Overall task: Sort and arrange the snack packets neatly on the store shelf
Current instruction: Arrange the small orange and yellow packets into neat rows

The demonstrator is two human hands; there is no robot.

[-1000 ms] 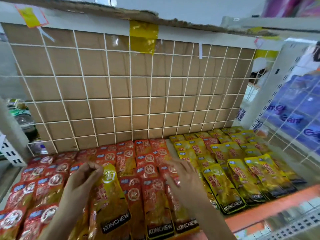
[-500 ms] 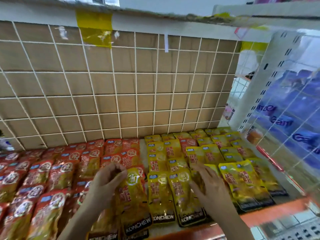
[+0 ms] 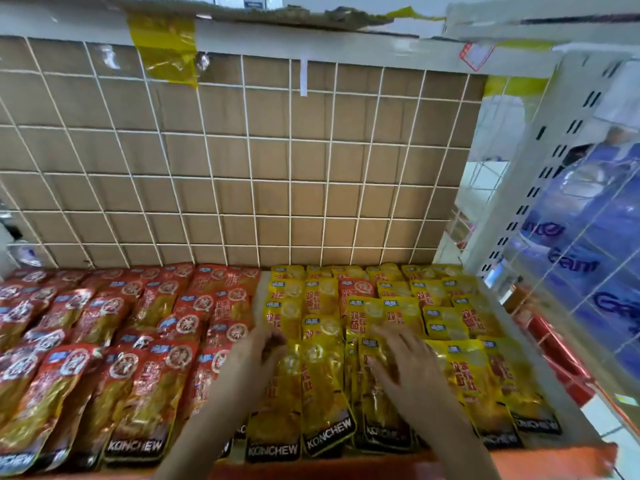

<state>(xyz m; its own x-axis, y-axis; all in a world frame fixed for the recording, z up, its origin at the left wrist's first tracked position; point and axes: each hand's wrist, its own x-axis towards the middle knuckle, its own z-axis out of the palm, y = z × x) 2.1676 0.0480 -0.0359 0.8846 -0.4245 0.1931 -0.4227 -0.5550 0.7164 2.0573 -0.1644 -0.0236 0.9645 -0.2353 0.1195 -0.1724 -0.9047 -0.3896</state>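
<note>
Red snack packets fill the left half of the shelf and yellow snack packets fill the right half, all lying flat in overlapping rows. My left hand grips the top of a yellow packet that lies in the leftmost yellow column, beside the red rows. My right hand rests flat with spread fingers on the front yellow packets. One red-faced packet lies among the yellow ones near the back.
A white wire grid backed by cardboard closes the rear. The shelf's orange front lip runs along the bottom. At the right stand a white slotted upright and blue packs behind wire mesh.
My left hand has carried the yellow packet rightward from over the red rows to the left edge of the yellow group. My right hand has shifted onto the front yellow packets.
</note>
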